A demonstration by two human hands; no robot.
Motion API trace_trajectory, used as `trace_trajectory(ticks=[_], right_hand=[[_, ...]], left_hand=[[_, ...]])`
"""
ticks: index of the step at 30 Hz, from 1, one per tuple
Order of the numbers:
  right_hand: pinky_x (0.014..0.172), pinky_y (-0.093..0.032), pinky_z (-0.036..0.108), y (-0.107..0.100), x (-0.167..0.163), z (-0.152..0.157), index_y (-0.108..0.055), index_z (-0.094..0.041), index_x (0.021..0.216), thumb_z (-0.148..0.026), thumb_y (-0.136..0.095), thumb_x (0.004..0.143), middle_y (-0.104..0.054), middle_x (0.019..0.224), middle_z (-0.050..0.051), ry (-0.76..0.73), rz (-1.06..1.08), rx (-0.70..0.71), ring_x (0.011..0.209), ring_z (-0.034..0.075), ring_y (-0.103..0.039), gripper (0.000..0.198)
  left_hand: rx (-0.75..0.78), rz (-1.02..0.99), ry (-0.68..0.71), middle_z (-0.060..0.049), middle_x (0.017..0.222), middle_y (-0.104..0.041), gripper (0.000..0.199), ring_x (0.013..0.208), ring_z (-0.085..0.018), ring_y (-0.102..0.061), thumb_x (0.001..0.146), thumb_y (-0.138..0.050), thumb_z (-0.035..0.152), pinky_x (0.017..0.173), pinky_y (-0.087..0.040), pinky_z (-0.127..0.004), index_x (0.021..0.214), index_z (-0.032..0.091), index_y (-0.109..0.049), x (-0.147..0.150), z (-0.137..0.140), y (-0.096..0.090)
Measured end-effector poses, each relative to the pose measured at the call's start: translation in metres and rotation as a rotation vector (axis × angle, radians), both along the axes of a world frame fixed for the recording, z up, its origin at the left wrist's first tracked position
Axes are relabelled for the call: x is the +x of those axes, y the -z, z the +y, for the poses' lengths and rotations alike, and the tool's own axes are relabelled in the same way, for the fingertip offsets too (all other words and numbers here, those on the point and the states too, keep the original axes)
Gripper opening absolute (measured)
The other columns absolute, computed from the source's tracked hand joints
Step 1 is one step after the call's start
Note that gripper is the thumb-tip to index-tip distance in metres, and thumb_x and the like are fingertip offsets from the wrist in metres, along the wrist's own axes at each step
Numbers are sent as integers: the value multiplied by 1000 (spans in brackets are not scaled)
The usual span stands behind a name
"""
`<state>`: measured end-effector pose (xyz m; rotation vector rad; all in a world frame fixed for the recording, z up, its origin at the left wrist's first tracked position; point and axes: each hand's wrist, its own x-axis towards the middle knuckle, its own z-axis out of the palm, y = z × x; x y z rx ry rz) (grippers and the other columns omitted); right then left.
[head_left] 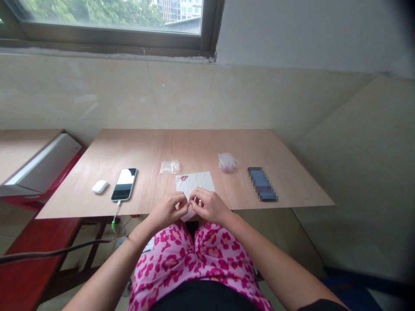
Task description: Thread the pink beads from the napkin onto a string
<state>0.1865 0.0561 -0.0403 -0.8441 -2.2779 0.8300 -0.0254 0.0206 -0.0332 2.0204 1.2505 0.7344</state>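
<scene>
Fingertips of my left hand (pixel 171 209) and my right hand (pixel 207 205) meet in a pinch at the table's near edge. Whatever lies between them is too small to make out. Under and beyond the hands spreads a white sheet, perhaps tissue (pixel 197 181), with a little cluster of red-pink bits (pixel 184 177) on its far left corner. Behind it, to the left, is a small clear plastic bag (pixel 170 166). Another clear bag (pixel 228 163), holding pink pieces, rests to the right.
The wooden table (pixel 145 147) reaches back to a tiled wall. On the left lie a white earbud case (pixel 100 186) and a phone (pixel 124 185) plugged into a cable (pixel 116 211). A dark, pixelated phone-like object (pixel 263 184) is on the right. A red bench (pixel 39 255) stands lower left.
</scene>
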Motion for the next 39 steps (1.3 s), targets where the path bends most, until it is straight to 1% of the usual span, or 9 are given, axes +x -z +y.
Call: trace_trajectory(ticks=[6, 10, 14, 21, 25, 28, 32, 39], right_hand=[[68, -49, 25, 0, 1, 1, -63, -22, 93, -16, -59, 95, -67, 91, 2, 27, -10, 11, 76, 15, -62, 8], [67, -48, 24, 0, 1, 2, -63, -22, 92, -16, -59, 95, -67, 90, 2, 45, -12, 19, 76, 15, -63, 8], [67, -47, 24, -1, 1, 2, -62, -22, 91, -16, -59, 95, -66, 89, 2, 51, -12, 32, 75, 15, -63, 8], [67, -46, 24, 1, 2, 2, -62, -22, 91, -17, -59, 96, -67, 89, 2, 69, -26, 78, 75, 15, -62, 8], [70, -45, 25, 2, 3, 3, -62, -22, 93, -18, -58, 97, -68, 90, 2, 92, -39, 120, 77, 15, -63, 8], [71, -45, 26, 3, 5, 5, -63, -23, 94, -17, -57, 98, -68, 89, 2, 114, -45, 140, 77, 16, -64, 8], [70, -44, 26, 2, 8, 7, -63, -22, 94, -17, -57, 98, -68, 88, 2, 159, -45, 150, 76, 16, -64, 9], [67, -46, 27, 0, 9, 9, -65, -22, 94, -16, -56, 97, -68, 88, 3, 197, -21, 138, 74, 16, -64, 11]], left_hand=[[-2, 2, -4, 2, 65, -53, 34, 63, -13, -49, 98, -56, 25, 60, -37, -27, 66, 19, -48, 0, 0, 0], [-9, 22, -19, 4, 61, -48, 39, 59, -12, -46, 99, -56, 28, 58, -33, -27, 63, 19, -44, 0, 0, 3], [-10, 41, -43, 4, 58, -46, 43, 57, -12, -45, 98, -58, 32, 57, -31, -26, 60, 19, -43, 0, 1, 5], [-24, 72, -13, 4, 50, -41, 52, 50, -10, -38, 99, -56, 36, 53, -27, -27, 54, 19, -39, 1, 3, 4], [-63, 82, -12, 5, 49, -38, 52, 50, -10, -35, 99, -57, 37, 52, -24, -28, 53, 19, -38, 0, 4, 7], [-74, 65, -8, 4, 51, -39, 51, 51, -11, -36, 98, -59, 38, 52, -25, -28, 55, 19, -40, -1, 4, 9], [-37, 21, -6, 4, 54, -42, 52, 53, -12, -39, 101, -55, 43, 53, -28, -28, 57, 19, -43, -1, 4, 8], [-67, -22, -7, 4, 56, -38, 51, 54, -11, -37, 102, -53, 41, 54, -28, -28, 58, 20, -39, 2, 2, -1]])
